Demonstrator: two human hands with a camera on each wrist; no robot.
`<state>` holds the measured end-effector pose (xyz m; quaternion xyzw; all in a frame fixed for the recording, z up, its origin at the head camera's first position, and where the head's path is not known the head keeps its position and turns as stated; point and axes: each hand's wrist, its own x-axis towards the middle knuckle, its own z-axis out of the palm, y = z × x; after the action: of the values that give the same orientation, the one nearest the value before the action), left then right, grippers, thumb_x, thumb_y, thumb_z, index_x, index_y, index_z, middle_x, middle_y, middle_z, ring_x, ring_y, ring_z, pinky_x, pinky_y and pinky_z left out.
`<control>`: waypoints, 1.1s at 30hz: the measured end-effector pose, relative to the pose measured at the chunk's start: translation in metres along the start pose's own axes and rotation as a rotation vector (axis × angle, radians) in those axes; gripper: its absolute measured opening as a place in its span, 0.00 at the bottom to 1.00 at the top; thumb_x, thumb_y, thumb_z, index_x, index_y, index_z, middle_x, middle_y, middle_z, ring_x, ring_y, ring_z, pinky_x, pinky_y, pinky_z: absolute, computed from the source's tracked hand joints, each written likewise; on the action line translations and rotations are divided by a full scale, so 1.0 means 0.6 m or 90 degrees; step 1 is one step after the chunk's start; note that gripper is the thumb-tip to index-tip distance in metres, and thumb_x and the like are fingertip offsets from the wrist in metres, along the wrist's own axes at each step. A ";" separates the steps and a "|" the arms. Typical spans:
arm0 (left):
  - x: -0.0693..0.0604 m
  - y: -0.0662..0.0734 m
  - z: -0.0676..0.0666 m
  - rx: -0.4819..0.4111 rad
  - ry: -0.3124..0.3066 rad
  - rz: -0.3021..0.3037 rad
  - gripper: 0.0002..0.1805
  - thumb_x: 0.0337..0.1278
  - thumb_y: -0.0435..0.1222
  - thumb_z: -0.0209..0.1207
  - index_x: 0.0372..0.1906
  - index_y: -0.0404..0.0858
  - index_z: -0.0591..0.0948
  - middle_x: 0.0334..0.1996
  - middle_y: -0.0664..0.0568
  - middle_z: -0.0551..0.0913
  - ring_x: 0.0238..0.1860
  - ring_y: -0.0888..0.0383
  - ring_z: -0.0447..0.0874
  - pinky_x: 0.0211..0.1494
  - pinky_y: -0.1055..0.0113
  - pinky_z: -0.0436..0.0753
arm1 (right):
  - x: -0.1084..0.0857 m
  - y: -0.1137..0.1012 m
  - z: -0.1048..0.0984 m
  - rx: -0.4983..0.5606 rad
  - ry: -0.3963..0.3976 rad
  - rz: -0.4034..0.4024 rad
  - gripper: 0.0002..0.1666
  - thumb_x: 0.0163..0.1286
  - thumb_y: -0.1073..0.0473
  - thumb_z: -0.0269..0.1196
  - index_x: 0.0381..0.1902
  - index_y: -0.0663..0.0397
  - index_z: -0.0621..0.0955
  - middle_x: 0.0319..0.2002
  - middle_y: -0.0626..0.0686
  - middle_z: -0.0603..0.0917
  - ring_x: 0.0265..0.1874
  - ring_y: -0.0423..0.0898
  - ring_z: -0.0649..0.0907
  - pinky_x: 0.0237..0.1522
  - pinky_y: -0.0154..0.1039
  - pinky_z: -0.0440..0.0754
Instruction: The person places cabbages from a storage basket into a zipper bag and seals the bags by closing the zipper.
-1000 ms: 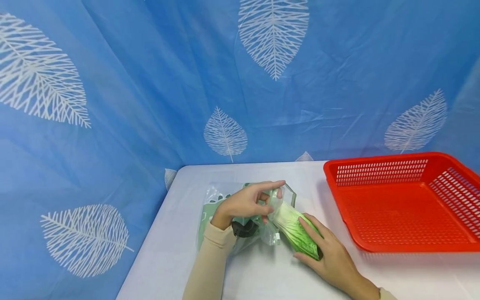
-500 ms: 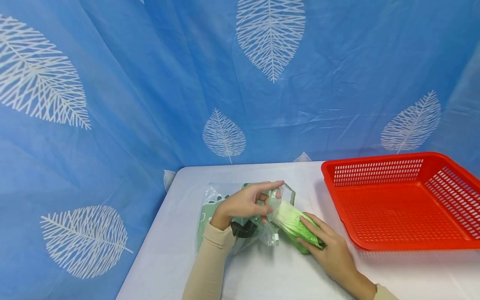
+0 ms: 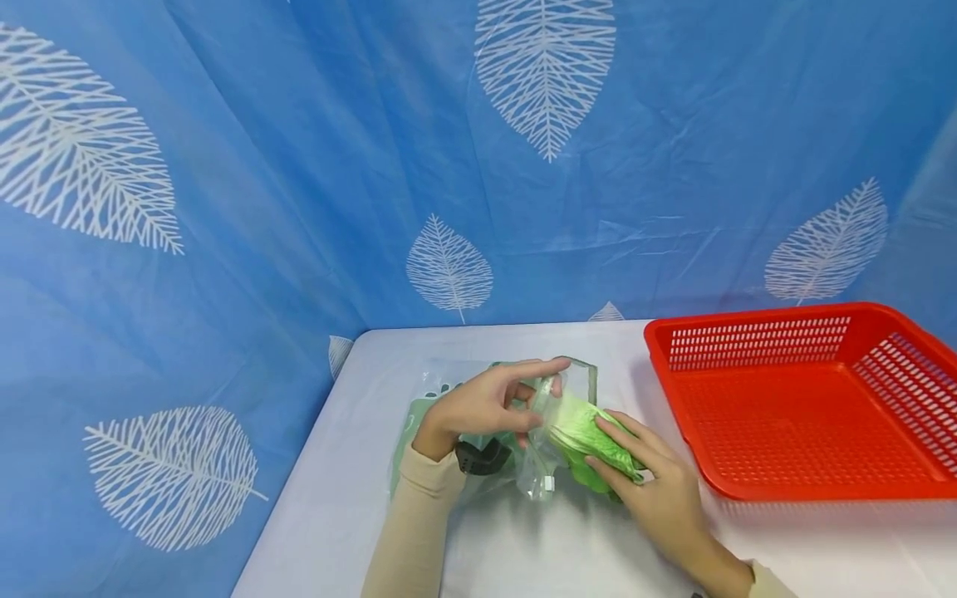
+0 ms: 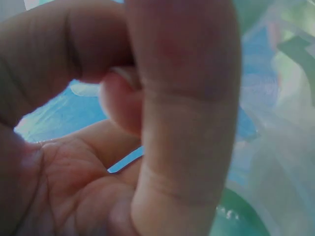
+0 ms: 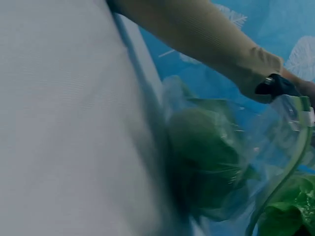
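Note:
A Chinese cabbage [image 3: 594, 432], pale at one end and leafy green at the other, lies slanted with its pale end in the mouth of a clear zip bag [image 3: 536, 480] with a green print. My left hand [image 3: 482, 403] pinches the bag's rim between thumb and fingers. My right hand [image 3: 661, 490] grips the cabbage's leafy end, fingers above and thumb below. In the left wrist view, curled fingers [image 4: 187, 113] fill most of the picture and hide the pinch. The right wrist view shows the bag's zip edge [image 5: 283, 182] beside green leaves [image 5: 290, 211].
A red perforated plastic basket [image 3: 807, 423] stands to the right on the white table [image 3: 523, 556]. A blue cloth [image 3: 658, 166] with white leaf patterns hangs behind and to the left. A black band [image 3: 482, 457] is on my left wrist.
My right hand has raised and turned the cabbage's leafy end slightly, and its lower leaves now hang loose. The bag's far rim has spread a little to the right. My left hand stays almost still.

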<state>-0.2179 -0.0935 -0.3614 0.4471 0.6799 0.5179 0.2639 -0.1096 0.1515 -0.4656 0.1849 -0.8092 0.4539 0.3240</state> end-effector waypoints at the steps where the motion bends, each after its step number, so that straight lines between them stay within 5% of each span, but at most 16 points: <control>1: 0.000 0.002 0.001 -0.004 -0.003 0.005 0.42 0.66 0.23 0.57 0.82 0.43 0.58 0.61 0.38 0.73 0.25 0.50 0.83 0.32 0.44 0.87 | 0.008 -0.003 0.001 -0.002 -0.004 0.004 0.39 0.46 0.67 0.83 0.60 0.49 0.86 0.60 0.58 0.83 0.57 0.51 0.84 0.58 0.23 0.75; 8: -0.001 0.005 0.001 -0.033 -0.011 0.017 0.42 0.67 0.23 0.57 0.82 0.43 0.57 0.41 0.35 0.83 0.24 0.36 0.82 0.32 0.41 0.86 | 0.059 -0.010 0.012 -0.018 -0.060 0.008 0.36 0.50 0.63 0.82 0.60 0.45 0.86 0.59 0.55 0.84 0.55 0.55 0.85 0.56 0.19 0.72; 12: -0.003 0.007 -0.001 -0.043 -0.002 0.029 0.42 0.68 0.23 0.57 0.82 0.42 0.56 0.54 0.35 0.83 0.24 0.29 0.80 0.31 0.37 0.84 | 0.078 -0.005 0.019 -0.022 -0.074 0.011 0.35 0.50 0.61 0.83 0.59 0.46 0.87 0.58 0.55 0.84 0.54 0.55 0.86 0.54 0.19 0.74; 19: -0.004 0.008 -0.001 -0.027 0.028 0.018 0.41 0.69 0.25 0.57 0.83 0.43 0.56 0.68 0.37 0.73 0.26 0.39 0.84 0.31 0.43 0.86 | 0.100 0.012 0.032 0.031 -0.132 0.084 0.32 0.56 0.54 0.80 0.60 0.45 0.87 0.60 0.50 0.84 0.57 0.51 0.83 0.48 0.39 0.86; 25: -0.008 0.002 -0.007 -0.026 0.109 0.032 0.41 0.68 0.24 0.57 0.82 0.42 0.58 0.77 0.41 0.61 0.25 0.47 0.82 0.31 0.48 0.88 | 0.093 0.027 0.032 0.057 -0.227 0.106 0.43 0.60 0.45 0.77 0.73 0.39 0.75 0.72 0.49 0.73 0.65 0.51 0.77 0.56 0.52 0.83; 29: -0.021 0.004 -0.019 -0.108 0.196 0.072 0.41 0.67 0.22 0.57 0.81 0.44 0.60 0.78 0.48 0.60 0.28 0.57 0.78 0.28 0.64 0.86 | 0.099 0.019 0.017 0.133 -0.183 0.070 0.49 0.65 0.54 0.74 0.80 0.40 0.65 0.76 0.47 0.67 0.67 0.48 0.75 0.59 0.42 0.81; 33: -0.038 0.014 -0.034 -0.174 0.266 0.134 0.40 0.66 0.21 0.57 0.81 0.41 0.60 0.74 0.47 0.64 0.28 0.61 0.76 0.25 0.71 0.82 | 0.114 0.005 0.001 0.285 -0.054 -0.031 0.39 0.71 0.70 0.59 0.78 0.60 0.64 0.72 0.63 0.69 0.67 0.52 0.74 0.63 0.37 0.77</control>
<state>-0.2215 -0.1226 -0.3490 0.3589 0.5933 0.7104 0.1207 -0.1608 0.1521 -0.4203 0.2904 -0.6964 0.6063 0.2511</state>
